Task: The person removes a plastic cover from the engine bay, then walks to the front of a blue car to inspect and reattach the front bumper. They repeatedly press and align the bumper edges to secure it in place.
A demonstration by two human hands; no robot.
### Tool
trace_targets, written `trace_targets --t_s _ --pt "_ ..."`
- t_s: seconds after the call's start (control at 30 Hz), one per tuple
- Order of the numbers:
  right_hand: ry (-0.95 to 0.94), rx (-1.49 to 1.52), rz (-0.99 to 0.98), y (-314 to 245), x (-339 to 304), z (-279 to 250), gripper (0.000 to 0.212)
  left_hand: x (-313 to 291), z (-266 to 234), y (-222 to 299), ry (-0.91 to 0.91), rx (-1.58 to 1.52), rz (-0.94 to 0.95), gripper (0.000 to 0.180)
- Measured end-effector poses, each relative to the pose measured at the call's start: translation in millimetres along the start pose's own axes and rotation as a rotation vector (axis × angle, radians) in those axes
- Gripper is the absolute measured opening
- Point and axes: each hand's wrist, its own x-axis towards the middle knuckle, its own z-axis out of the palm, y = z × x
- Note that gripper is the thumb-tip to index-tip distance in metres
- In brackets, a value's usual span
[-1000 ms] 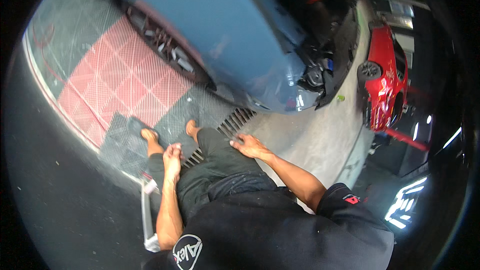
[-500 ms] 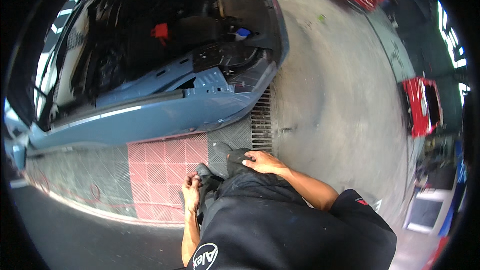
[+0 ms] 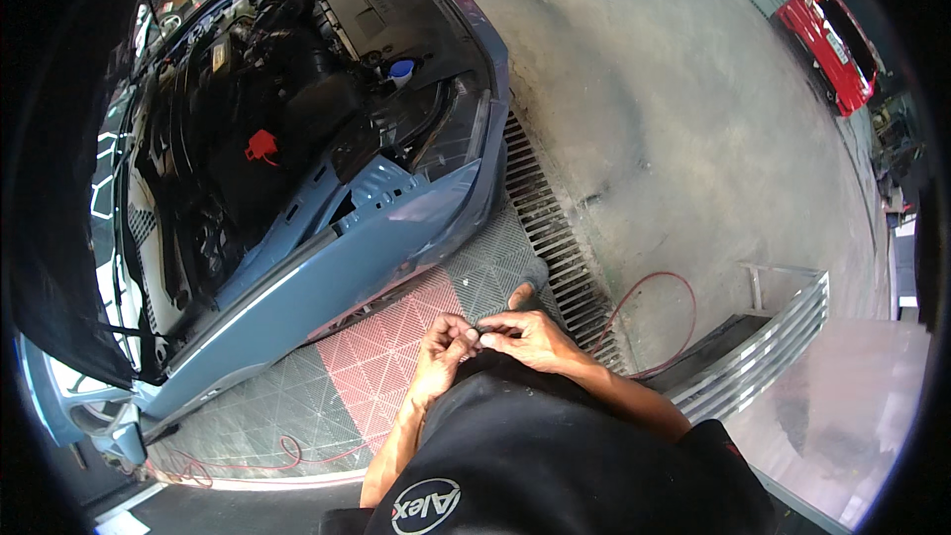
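Note:
My left hand (image 3: 446, 347) and my right hand (image 3: 527, 339) meet low in front of my body. Thumb and fingers of each are pinched, and the fingertips touch or nearly touch. Something tiny and dark shows between them, too small to name. Beyond my hands stands a blue car (image 3: 287, 282) with its engine bay uncovered. Inside the bay are a red cover (image 3: 262, 147) and a blue cap (image 3: 400, 68). Neither hand touches the car.
A floor drain grate (image 3: 555, 228) runs past the car's front corner, beside red and grey floor tiles (image 3: 381, 362). To the right, a red hose (image 3: 688, 287) loops near a slatted metal frame (image 3: 763, 367). Another red car (image 3: 832, 50) stands far right.
My hands were apart and have come together at the fingertips. The view has turned rightward, so the hose and metal frame now show on the right.

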Motion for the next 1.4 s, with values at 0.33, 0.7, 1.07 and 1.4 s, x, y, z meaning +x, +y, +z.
trace_targets --t_s 0.33,0.7,1.07,1.4 --pt "0.403 -0.132 -0.134 -22.4 -1.7 -96.1 0.013 105.6 76.6 20.7 -0.367 0.092 -0.120 0.011" --pt "0.625 -0.017 0.007 -35.7 20.6 -199.5 0.021 216.7 168.1 38.0 -0.471 0.287 0.056 0.018" --pt "0.890 -0.233 -0.126 -78.1 89.8 -269.4 0.018 352.1 210.8 89.3 -0.728 0.255 0.210 0.016" --pt "0.845 0.055 -0.059 -161.5 172.6 -334.9 0.023 460.8 227.7 139.0 -0.707 0.173 0.116 0.016"
